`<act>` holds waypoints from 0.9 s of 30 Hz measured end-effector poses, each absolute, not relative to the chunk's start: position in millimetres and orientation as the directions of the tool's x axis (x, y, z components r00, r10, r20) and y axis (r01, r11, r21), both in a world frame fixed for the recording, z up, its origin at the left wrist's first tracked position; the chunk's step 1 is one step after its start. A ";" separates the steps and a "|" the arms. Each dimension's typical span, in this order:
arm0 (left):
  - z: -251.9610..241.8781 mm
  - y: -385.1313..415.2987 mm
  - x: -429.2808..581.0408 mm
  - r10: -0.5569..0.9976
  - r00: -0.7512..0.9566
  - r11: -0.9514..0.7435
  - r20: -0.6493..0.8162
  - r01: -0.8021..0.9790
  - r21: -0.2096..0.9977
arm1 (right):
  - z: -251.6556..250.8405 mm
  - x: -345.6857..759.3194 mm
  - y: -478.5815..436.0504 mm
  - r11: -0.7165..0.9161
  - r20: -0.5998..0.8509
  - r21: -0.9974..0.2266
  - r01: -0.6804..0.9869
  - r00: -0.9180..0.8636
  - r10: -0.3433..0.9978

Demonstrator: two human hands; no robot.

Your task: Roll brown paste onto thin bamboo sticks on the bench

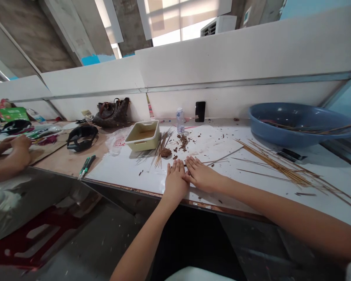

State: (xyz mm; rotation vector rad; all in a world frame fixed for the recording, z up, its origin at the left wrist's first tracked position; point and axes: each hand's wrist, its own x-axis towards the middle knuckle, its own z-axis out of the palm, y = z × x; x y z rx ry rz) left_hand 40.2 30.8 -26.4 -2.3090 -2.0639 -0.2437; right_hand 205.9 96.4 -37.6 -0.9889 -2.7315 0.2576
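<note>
The left hand (175, 180) and right hand (201, 174) lie flat, palms down and empty, side by side and nearly touching, on a white paper sheet (119, 171) covering the desk (61, 164). Loose thin wooden sticks (276, 166) spread just right of the right hand; a smaller fan of sticks (163, 150) and brown chips (183, 141) lie just beyond the left hand. Farther back, a cream plastic tray (142, 134) holds a shallow brownish liquid, and a blue basin (298, 124) holds long thin sticks. A plastic bottle (180, 121) stands upright behind the chips.
</note>
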 end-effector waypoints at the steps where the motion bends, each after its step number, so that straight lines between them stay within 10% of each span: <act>1: -28.9 25.8 39.9 0.982 0.113 -0.126 0.152 0.989 0.081 | -39.7 208.7 91.8 0.767 0.158 -0.224 0.602 -0.754 0.638; 27: -19.6 35.5 36.0 0.986 0.088 -0.107 0.140 0.985 0.135 | -27.6 203.5 106.4 0.754 0.093 -0.167 0.635 -0.752 0.653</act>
